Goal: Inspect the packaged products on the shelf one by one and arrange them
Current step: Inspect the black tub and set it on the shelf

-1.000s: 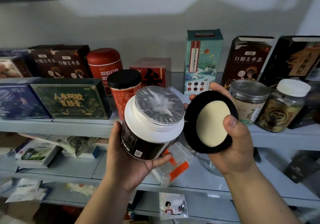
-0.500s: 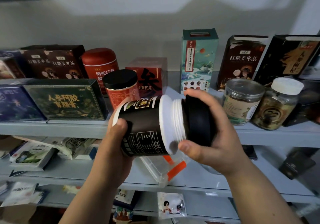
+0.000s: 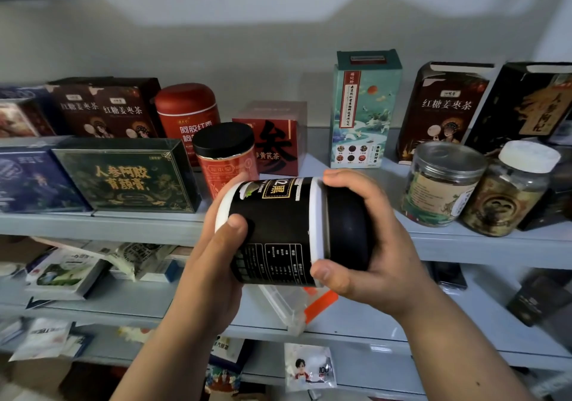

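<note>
A black-labelled jar (image 3: 275,230) with a white body lies on its side in front of the shelf (image 3: 464,239). My left hand (image 3: 216,264) grips its base end, thumb on the label. My right hand (image 3: 380,252) wraps the black lid (image 3: 346,230), which sits on the jar's mouth at the right. Behind it on the shelf stand a red jar with a black lid (image 3: 227,159), a red tin (image 3: 187,115), a red box (image 3: 274,140) and a tall teal box (image 3: 363,106).
A dark green box (image 3: 123,177) and blue box (image 3: 28,180) lie at the left front. Two clear jars (image 3: 442,183) (image 3: 507,190) and dark boxes (image 3: 445,109) stand at the right. The lower shelf holds packets and a clear plastic case (image 3: 291,304).
The jar was upright with its foil seal showing and the lid held apart in my right hand. It has tipped onto its side and the lid now sits over its mouth.
</note>
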Demonstrator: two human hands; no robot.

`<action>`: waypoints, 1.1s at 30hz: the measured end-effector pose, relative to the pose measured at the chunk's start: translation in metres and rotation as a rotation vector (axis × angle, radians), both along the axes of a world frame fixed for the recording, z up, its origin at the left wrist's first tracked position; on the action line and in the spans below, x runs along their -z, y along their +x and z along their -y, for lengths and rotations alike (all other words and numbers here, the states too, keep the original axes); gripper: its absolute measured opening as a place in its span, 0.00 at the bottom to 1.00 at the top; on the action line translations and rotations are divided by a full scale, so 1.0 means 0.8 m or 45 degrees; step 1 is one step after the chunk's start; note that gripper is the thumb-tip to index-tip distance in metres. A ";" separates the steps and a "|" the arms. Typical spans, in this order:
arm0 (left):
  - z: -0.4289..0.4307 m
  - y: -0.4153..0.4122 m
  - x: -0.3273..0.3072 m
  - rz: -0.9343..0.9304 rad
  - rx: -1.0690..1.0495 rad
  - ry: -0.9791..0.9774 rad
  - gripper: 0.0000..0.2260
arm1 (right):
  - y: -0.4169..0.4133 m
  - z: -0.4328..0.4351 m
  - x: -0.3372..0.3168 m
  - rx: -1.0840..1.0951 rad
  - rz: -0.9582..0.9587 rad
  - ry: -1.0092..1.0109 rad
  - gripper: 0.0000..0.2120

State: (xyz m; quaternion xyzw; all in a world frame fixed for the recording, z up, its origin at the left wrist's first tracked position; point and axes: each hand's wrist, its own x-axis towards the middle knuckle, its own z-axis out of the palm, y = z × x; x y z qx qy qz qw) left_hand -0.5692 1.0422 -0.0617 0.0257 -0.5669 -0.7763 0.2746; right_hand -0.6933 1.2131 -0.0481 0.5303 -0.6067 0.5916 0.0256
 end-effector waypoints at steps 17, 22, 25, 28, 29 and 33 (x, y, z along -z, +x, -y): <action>-0.006 0.002 -0.001 0.064 -0.073 -0.077 0.32 | -0.005 0.005 0.002 -0.105 0.384 0.218 0.31; -0.002 0.003 -0.003 0.115 -0.065 -0.022 0.42 | -0.016 -0.011 -0.009 -0.194 0.310 0.399 0.48; -0.003 0.002 -0.004 0.123 -0.070 -0.039 0.41 | -0.015 -0.014 -0.015 -0.170 0.072 0.485 0.47; -0.005 0.001 -0.002 0.122 -0.072 -0.089 0.39 | -0.018 -0.012 -0.013 -0.096 0.133 0.475 0.39; -0.005 0.001 -0.002 0.130 -0.078 -0.100 0.39 | -0.021 -0.011 -0.012 -0.086 0.222 0.477 0.35; -0.005 0.001 -0.002 0.151 -0.071 -0.095 0.40 | -0.030 -0.014 -0.005 -0.200 0.555 0.544 0.44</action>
